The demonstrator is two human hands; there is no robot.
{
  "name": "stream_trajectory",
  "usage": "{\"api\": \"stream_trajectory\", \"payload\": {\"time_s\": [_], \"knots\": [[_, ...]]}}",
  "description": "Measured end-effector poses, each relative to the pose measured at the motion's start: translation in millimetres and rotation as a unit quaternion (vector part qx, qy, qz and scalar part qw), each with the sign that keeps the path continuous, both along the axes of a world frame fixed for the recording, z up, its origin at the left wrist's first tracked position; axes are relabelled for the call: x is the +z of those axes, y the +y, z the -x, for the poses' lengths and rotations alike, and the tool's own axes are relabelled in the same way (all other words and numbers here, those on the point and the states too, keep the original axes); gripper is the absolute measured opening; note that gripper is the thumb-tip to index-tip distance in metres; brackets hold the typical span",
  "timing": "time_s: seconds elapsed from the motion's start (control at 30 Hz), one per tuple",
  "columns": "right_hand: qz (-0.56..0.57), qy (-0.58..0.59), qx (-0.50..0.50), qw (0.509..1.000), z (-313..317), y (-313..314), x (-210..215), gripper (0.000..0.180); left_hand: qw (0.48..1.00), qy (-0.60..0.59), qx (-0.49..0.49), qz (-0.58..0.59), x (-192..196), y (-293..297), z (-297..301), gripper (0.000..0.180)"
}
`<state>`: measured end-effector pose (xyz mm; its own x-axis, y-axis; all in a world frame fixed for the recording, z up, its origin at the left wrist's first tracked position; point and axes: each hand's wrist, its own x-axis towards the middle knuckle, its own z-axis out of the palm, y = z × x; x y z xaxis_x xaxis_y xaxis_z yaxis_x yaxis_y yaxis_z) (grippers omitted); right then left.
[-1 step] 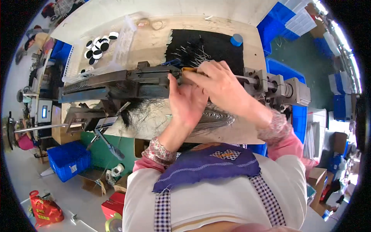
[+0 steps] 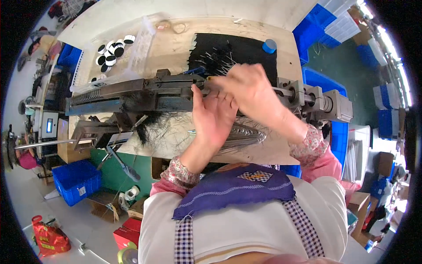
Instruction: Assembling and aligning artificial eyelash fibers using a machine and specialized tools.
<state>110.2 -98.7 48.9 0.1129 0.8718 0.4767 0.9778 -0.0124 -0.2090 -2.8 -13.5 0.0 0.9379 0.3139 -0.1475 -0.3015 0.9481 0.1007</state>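
Note:
My left hand point(image 2: 214, 115) is palm up under the middle of a long metal machine point(image 2: 171, 90), its thumb raised and apart from the fingers. Nothing shows in its palm. Above its fingertips, my right hand point(image 2: 250, 88) reaches in from the right, bent at the fingers and smeared by motion. Whatever it may hold is hidden. A small yellow part lies by its fingertips at the machine. Below my hands lies a bundle of thin metal wires point(image 2: 246, 134). Just beyond them, several thin wire-stemmed brushes point(image 2: 222, 59) rest on a black cloth point(image 2: 259, 66).
A clear plastic tray point(image 2: 140, 55) at the far left holds several white-and-black round caps point(image 2: 118, 52). A blue round lid point(image 2: 269, 45) sits on the cloth's far right. The machine's motor end point(image 2: 334, 104) juts past the table's right edge. Black bristles point(image 2: 154, 127) litter the tabletop.
My right hand has shifted slightly, its fingers lifting and curling more over the machine, now blurred. My left hand stays nearly in place.

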Motion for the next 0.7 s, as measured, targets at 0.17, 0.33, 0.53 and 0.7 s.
{"api": "stream_trajectory", "payload": {"time_s": [0.17,0.33,0.53,0.7], "knots": [[0.026,0.258,-0.033,0.965,-37.7,-2.8,6.4,0.019,0.994,0.039,0.061,-0.086,3.6,-8.8,5.6,0.071],[0.074,0.225,-0.042,0.971,-25.9,5.5,1.8,0.012,0.992,0.059,0.081,-0.074,0.4,-11.9,4.0,0.065],[0.072,0.180,-0.006,0.981,-35.2,5.6,2.8,0.012,0.992,0.038,0.065,-0.097,0.8,-8.1,1.6,0.056],[0.051,0.110,-0.018,0.992,-25.6,5.3,6.1,0.013,0.994,0.056,0.068,-0.064,4.8,-3.9,0.7,0.054]]}}
